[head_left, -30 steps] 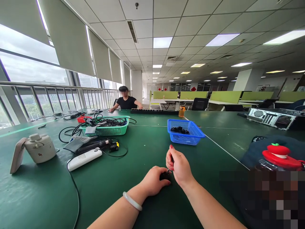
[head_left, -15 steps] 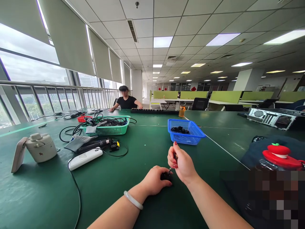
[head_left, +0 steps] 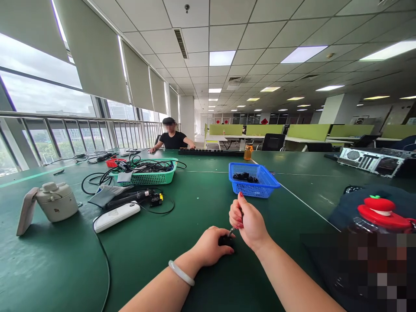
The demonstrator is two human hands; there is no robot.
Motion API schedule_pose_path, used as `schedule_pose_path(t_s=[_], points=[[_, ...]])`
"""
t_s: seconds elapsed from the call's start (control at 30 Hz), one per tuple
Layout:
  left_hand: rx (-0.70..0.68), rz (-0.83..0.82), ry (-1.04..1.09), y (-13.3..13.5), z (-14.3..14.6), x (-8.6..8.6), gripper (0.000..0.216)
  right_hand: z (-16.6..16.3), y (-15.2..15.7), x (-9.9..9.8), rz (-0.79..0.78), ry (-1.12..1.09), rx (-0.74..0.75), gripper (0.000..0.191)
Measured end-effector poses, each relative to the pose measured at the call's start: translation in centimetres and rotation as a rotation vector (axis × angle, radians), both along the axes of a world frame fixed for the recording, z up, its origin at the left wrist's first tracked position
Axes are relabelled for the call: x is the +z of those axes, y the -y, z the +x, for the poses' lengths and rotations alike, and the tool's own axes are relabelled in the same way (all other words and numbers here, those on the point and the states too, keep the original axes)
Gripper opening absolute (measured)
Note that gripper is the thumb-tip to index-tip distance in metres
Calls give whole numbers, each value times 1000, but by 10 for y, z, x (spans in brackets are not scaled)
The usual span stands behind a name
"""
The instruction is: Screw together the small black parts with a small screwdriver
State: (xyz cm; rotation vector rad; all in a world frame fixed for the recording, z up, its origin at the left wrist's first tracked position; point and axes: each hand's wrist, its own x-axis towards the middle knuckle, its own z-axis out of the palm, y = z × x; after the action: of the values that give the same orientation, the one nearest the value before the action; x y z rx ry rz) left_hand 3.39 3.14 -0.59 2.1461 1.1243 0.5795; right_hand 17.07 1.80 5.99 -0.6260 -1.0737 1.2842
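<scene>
My left hand (head_left: pixel 211 245) is closed around a small black part (head_left: pixel 225 241) and presses it against the green table. Most of that part lies hidden under the fingers, so its kind cannot be made out. Just to its right, my right hand (head_left: pixel 247 221) makes a fist around a screwdriver (head_left: pixel 231 232), thumb pointing up. Only the thin metal shaft and a bit of dark handle show; the shaft slants down to the black part. Beyond both hands stands a blue plastic basket (head_left: pixel 269 189) with several small black pieces (head_left: pixel 245 177) inside.
On the left are a green basket (head_left: pixel 167 177) of cables, a white power strip (head_left: pixel 117 216) and a beige pot (head_left: pixel 58 203). A red-lidded jar (head_left: pixel 383 212) and a metal computer case (head_left: pixel 367 160) stand right. A person (head_left: pixel 173 138) sits at the far end.
My right hand has shifted very slightly, with the screwdriver shaft still against the black part. The left hand keeps its place.
</scene>
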Motion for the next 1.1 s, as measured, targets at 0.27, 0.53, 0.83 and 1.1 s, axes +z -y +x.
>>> schedule_pose_path(t_s=[0.27, 0.53, 0.83, 1.1], points=[[-11, 14, 5, 1, 1, 2, 39, -1, 3, 0, 13, 45, 43, 62], [-35, 45, 15, -2, 0, -2, 40, -4, 7, 2, 18, 214, 200, 59], [-39, 63, 34, -4, 1, -7, 38, -4, 10, 6, 11, 296, 277, 59], [-17, 6, 6, -1, 2, 0, 39, 3, 3, 9, -58, 87, 108, 56]])
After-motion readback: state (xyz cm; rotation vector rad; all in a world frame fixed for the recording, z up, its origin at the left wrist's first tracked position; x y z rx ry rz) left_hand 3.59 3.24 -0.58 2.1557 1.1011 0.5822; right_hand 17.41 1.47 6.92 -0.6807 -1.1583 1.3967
